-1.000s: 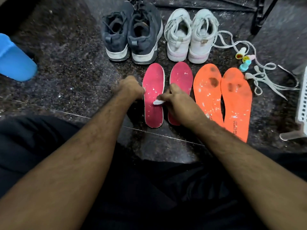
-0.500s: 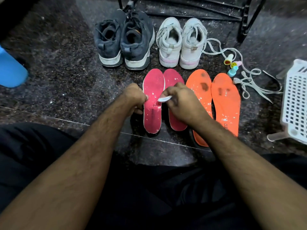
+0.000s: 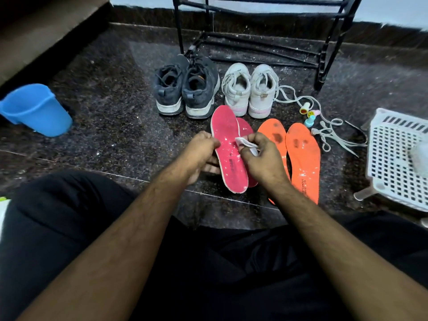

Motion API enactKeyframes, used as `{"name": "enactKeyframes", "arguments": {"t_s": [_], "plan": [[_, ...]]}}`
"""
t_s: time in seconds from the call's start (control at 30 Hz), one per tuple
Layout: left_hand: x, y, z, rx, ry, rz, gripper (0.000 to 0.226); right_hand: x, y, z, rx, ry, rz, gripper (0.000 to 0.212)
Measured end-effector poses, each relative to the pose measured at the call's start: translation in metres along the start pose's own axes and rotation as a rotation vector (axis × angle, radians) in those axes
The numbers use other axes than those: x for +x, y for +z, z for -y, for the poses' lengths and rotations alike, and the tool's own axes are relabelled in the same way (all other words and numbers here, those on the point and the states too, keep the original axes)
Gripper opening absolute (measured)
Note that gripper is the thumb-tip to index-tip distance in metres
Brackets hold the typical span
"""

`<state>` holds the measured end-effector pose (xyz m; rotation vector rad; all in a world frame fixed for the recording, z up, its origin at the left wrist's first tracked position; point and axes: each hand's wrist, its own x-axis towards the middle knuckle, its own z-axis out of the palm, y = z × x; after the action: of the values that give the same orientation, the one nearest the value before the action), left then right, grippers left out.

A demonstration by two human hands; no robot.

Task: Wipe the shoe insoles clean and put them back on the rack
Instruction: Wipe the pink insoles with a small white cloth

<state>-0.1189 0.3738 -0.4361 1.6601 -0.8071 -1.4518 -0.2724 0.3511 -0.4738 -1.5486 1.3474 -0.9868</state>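
My left hand [image 3: 201, 152] grips the left edge of a pink insole [image 3: 228, 144] speckled with white, lifted and tilted over the floor. My right hand [image 3: 261, 158] pinches a small white wipe [image 3: 243, 142] against that insole's middle. A second pink insole [image 3: 247, 128] lies on the floor behind it, mostly hidden. Two orange insoles [image 3: 303, 156] with dark stains lie to the right. The black metal rack [image 3: 261, 31] stands at the back.
A dark pair of shoes [image 3: 185, 89] and a white pair [image 3: 250, 89] stand in front of the rack. Loose laces [image 3: 333, 133] and small coloured caps [image 3: 310, 114] lie to the right, a white basket [image 3: 398, 158] at far right, a blue bucket [image 3: 37, 110] at left.
My left hand has taken hold of the left pink insole and raised it off the floor. My right hand stays on it with the wipe. The view has tilted up, showing the rack.
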Motion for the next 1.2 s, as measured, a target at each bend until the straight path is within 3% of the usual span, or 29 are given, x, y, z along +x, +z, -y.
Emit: {"name": "enactKeyframes", "arguments": {"t_s": [0.1, 0.27, 0.4, 0.47, 0.7, 0.8, 0.9, 1.07, 1.2], "plan": [[-0.014, 0.005, -0.002, -0.164, 0.041, 0.019, 0.032, -0.012, -0.008, 0.012, 0.103, -0.004, 0.029, 0.007], [-0.026, 0.008, -0.011, -0.484, 0.05, 0.082, 0.05, -0.027, -0.012, 0.026, 0.217, -0.001, 0.081, 0.019], [-0.029, 0.006, -0.025, -0.608, -0.021, 0.182, 0.081, -0.033, -0.008, 0.032, 0.212, -0.096, 0.099, 0.017], [-0.03, 0.003, -0.033, -0.628, -0.046, 0.232, 0.087, -0.034, -0.007, 0.037, 0.172, -0.157, 0.1, 0.016], [-0.011, 0.006, -0.03, -0.74, -0.025, 0.224, 0.073, -0.008, -0.032, 0.045, 0.118, -0.266, -0.076, 0.027], [0.003, 0.02, -0.028, -0.633, 0.015, 0.275, 0.071, 0.008, -0.04, 0.041, -0.027, -0.293, -0.145, 0.03], [0.012, 0.03, -0.024, -0.562, -0.027, 0.329, 0.069, 0.028, -0.042, 0.036, -0.166, -0.384, -0.13, 0.02], [0.027, 0.038, -0.015, -0.404, -0.02, 0.304, 0.073, 0.06, -0.046, 0.026, -0.319, -0.436, -0.219, 0.021], [0.027, 0.04, -0.009, -0.38, -0.002, 0.33, 0.065, 0.067, -0.042, 0.015, -0.393, -0.479, -0.098, 0.023]]}}
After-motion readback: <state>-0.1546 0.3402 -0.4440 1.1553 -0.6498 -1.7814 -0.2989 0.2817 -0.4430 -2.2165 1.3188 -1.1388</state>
